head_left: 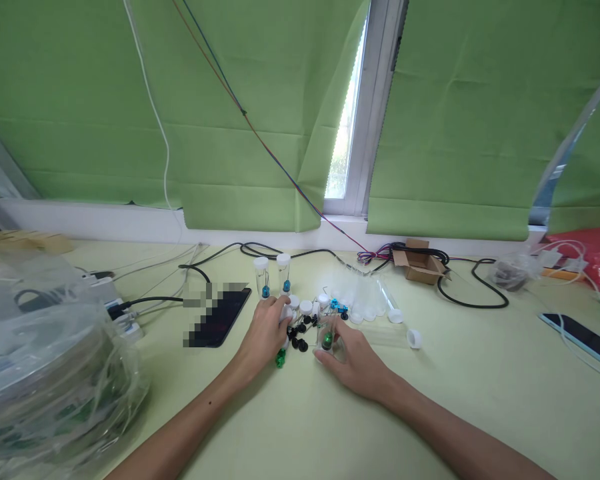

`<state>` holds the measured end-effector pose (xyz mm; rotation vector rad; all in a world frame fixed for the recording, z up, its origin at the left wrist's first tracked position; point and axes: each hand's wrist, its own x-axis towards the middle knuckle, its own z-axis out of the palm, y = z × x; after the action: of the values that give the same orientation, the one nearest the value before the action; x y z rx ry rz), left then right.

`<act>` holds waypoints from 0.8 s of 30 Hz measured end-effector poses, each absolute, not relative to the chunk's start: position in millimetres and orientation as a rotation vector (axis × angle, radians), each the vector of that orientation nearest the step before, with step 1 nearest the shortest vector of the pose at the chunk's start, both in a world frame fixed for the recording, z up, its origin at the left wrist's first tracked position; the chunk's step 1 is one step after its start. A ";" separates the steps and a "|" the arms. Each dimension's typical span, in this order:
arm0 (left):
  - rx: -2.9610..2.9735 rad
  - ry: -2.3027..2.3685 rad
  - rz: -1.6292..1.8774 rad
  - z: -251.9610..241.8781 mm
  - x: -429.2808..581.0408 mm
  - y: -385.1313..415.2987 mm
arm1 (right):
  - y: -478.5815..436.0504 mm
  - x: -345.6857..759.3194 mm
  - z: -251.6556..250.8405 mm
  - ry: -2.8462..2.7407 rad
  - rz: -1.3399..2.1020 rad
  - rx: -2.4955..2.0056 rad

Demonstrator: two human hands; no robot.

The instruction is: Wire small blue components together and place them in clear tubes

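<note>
My right hand point(355, 360) is closed around a clear plastic tube point(325, 323) that stands upright on the table, with a green piece point(327, 341) and a black part at its bottom and thin metal inside. Over the pile's left side, my left hand point(267, 328) has its index finger and thumb bent about a white cap, partly hidden by the fingers. Just behind it stand two capped clear tubes point(283, 270) with blue pieces inside. Between the hands lie several black knobs point(303, 346) and white caps point(306, 307). A green piece point(281, 358) lies by my left wrist.
Several empty clear tubes point(360, 293) lie behind my right hand, with a loose white cap point(414, 339) to the right. Blue pieces point(336, 305) sit near them. A dark phone point(225, 320), a bagged reel point(55, 387), a cardboard box point(420, 263) and black cables surround the area.
</note>
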<state>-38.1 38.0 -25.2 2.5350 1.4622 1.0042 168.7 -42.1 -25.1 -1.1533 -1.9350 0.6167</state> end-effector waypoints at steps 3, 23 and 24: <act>2.513 1.432 1.026 -23.1 -37.9 36.9 | -42.0 169.1 -26.1 -1.924 0.612 -1.126; 2.030 1.056 1.349 9.0 -15.5 3.3 | -43.7 165.6 -28.5 -1.895 0.497 -1.090; 2.022 1.039 1.333 9.1 -15.2 2.5 | -43.6 165.6 -28.7 -1.900 0.500 -1.090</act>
<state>-15.2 2.5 9.1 2.0219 1.0391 1.3330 165.6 -43.6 -28.7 -1.0904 -1.9002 0.5000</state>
